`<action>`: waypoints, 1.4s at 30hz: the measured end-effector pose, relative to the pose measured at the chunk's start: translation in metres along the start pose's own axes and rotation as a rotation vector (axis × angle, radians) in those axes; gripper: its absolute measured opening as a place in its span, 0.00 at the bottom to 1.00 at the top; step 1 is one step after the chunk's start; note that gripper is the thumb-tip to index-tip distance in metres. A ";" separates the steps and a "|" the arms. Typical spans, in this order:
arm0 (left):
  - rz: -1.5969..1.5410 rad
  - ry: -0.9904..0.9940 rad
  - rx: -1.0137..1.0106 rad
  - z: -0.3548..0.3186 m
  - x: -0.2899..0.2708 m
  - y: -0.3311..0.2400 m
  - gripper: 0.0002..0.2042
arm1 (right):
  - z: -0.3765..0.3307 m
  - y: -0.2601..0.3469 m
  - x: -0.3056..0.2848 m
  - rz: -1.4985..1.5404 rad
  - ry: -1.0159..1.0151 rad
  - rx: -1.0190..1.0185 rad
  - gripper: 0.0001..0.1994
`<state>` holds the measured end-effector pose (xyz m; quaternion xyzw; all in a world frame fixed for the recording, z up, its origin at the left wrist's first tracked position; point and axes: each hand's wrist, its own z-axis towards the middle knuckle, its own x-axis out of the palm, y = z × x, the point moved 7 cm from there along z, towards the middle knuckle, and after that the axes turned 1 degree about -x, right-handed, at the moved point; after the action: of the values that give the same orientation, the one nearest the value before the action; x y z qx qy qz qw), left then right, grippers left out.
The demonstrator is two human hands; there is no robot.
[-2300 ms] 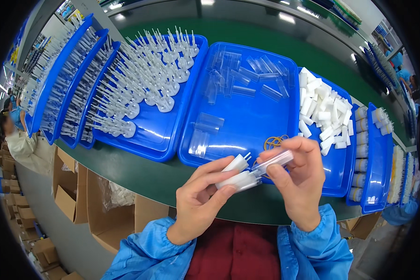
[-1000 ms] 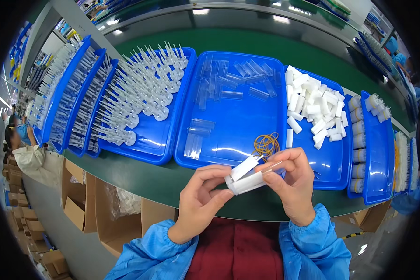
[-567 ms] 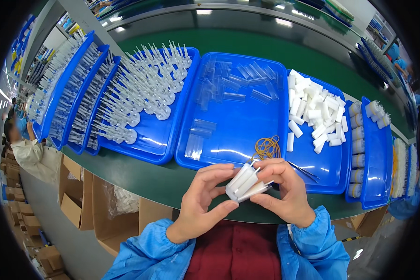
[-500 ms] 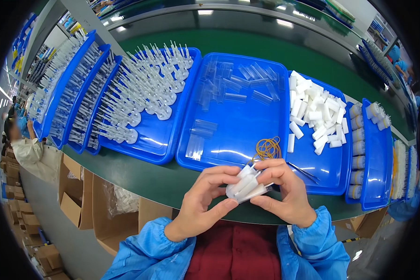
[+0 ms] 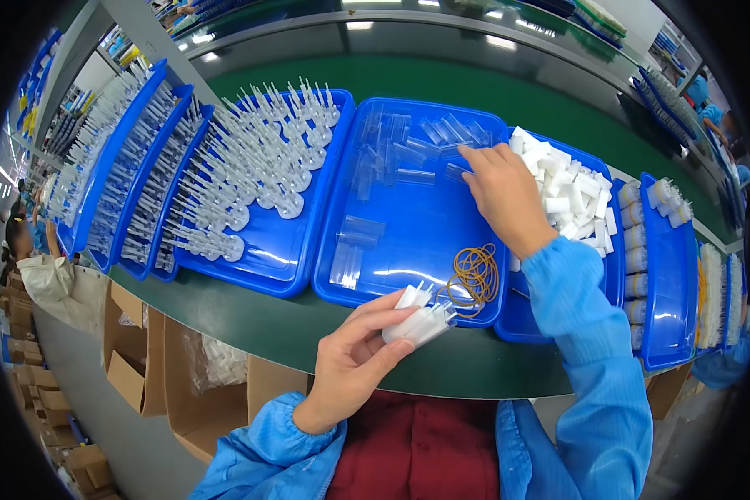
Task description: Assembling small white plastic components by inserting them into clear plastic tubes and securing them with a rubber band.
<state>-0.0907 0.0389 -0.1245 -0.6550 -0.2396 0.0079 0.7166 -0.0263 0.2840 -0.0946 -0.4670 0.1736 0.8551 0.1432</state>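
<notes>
In front of my body my left hand grips a bundle of white cylindrical pieces, with clear plastic ends sticking out toward the right. My right hand reaches forward over the middle blue tray, thumb and fingertips apart, right beside the clear plastic tubes lying there. Nothing shows clearly between those fingers. A loose coil of tan rubber bands rests in that tray's near right corner, just beyond the bundle.
A heap of white cylinders fills the tray to the right, partly behind my sleeve. On the left, a blue tray holds many upright translucent stems with round bases. Tilted stacked trays stand farther left. Cardboard boxes sit below the table.
My right hand has let go of the white bundle and moved up and forward to the clear tubes. My left hand keeps the bundle, now tipped a little and shifted left.
</notes>
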 end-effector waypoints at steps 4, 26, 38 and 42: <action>0.043 -0.035 0.044 -0.001 -0.004 -0.005 0.17 | -0.002 0.011 0.030 -0.263 0.316 -0.044 0.15; 0.339 -0.106 0.173 -0.005 0.002 -0.013 0.14 | -0.101 0.092 -0.062 0.881 -0.181 0.220 0.18; 0.380 -0.175 0.116 -0.006 0.007 -0.009 0.12 | -0.113 0.084 -0.054 1.125 -0.014 0.552 0.20; 0.426 -0.182 0.104 -0.009 0.002 -0.002 0.14 | -0.105 0.098 -0.066 0.670 -0.006 0.212 0.14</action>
<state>-0.0867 0.0309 -0.1222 -0.6495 -0.1589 0.2303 0.7070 0.0473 0.1449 -0.0752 -0.3640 0.4048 0.8332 -0.0971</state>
